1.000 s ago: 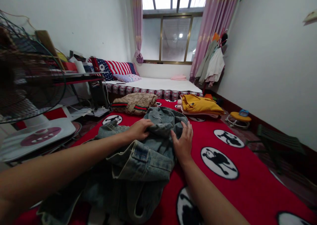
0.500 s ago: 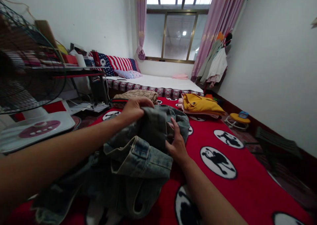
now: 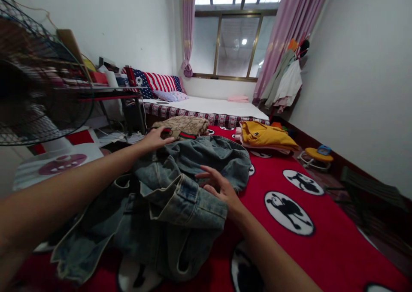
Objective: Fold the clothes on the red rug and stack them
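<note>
In the head view, a crumpled blue denim garment [image 3: 180,197] lies in folds on a red blanket [image 3: 257,185] printed with black figures in white ovals. The left hand [image 3: 157,139] is at the garment's far left edge, in front of a folded tan patterned cloth [image 3: 185,124] with a green-and-red stripe; its thumb and fingers are parted, and whether its fingertips press on the denim I cannot tell. The right hand [image 3: 219,189] is over the right part of the garment, its fingers spread and slightly curled, pinching nothing that shows. Beyond the garment to the right, a folded yellow garment [image 3: 267,135] lies on top of pink cloth [image 3: 238,135], apart from the denim. Behind these is a bed [image 3: 209,106] with a white top, below a window [image 3: 238,45] between pink curtains. A fan [image 3: 41,82] stands at the left, and a small yellow-topped stool [image 3: 317,155] is on the floor at the right, with a blue item [image 3: 324,149] on it.
</note>
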{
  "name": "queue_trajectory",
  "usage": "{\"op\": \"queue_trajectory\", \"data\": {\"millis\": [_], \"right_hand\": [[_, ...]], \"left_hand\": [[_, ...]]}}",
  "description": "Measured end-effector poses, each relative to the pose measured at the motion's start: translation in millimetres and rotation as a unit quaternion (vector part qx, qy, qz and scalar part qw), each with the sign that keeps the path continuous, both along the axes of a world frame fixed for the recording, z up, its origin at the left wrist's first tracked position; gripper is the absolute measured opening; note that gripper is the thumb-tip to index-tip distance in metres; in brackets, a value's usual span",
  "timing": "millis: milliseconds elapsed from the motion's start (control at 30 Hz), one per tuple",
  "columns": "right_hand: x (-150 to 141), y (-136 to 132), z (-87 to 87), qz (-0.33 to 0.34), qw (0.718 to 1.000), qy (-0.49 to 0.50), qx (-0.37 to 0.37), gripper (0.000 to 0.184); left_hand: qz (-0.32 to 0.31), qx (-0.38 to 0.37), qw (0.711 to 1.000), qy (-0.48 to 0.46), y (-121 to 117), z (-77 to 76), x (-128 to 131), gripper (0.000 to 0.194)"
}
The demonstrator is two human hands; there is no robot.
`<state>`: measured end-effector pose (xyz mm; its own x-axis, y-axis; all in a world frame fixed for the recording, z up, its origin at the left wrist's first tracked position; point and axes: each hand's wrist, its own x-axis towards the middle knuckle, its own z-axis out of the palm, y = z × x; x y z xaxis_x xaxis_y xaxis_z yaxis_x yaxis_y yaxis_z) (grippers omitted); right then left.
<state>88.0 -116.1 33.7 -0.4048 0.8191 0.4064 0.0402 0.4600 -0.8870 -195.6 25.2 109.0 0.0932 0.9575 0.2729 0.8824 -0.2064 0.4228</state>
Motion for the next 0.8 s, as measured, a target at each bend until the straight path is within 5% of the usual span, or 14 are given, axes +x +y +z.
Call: {"op": "queue_trajectory", "data": {"millis": [100, 233, 333, 433, 500, 600, 667, 733, 800], "right_hand": [[-10.4, -2.9, -7.7, 0.012, 0.999, -0.010, -0.039, 0.049], [-12.2, 19.2, -9.8, -0.131, 0.991, -0.013, -0.008, 0.065], [-14.5, 52.9, 4.2, -0.239, 0.968, -0.061, 0.033, 0.078], [-24.4, 84.4, 15.0, -0.265, 0.952, -0.151, 0.022, 0.100], [-32.8, 95.5, 14.2, -0.259, 0.942, -0.214, 0.012, 0.100], [-36.6, 94.9, 10.7, -0.262, 0.933, -0.245, 0.033, 0.049], [-25.1, 86.8, 17.4, -0.274, 0.944, -0.169, 0.065, 0.024], [1.3, 76.9, 33.6, -0.303, 0.947, -0.027, 0.102, 0.024], [41.3, 68.4, 52.2, -0.376, 0.911, 0.102, 0.138, 0.031]], "left_hand": [[-0.096, -0.069, 0.992, 0.050, -14.5, 4.0, 10.3, 0.059], [-0.202, -0.057, 0.977, 0.042, -56.9, 11.5, 22.4, 0.066], [-0.331, -0.082, 0.939, 0.039, -98.8, 14.3, 34.9, 0.053], [-0.427, -0.156, 0.890, 0.045, -133.8, 13.2, 44.9, 0.048], [-0.444, -0.181, 0.876, 0.056, -147.4, 10.6, 46.0, 0.046], [-0.423, -0.172, 0.887, 0.075, -153.8, 6.7, 39.1, 0.046], [-0.405, -0.163, 0.896, 0.086, -153.6, 5.5, 32.2, 0.047], [-0.398, -0.160, 0.898, 0.092, -153.8, 5.7, 26.5, 0.048], [-0.394, -0.157, 0.901, 0.090, -155.0, 7.3, 23.6, 0.052]]}}
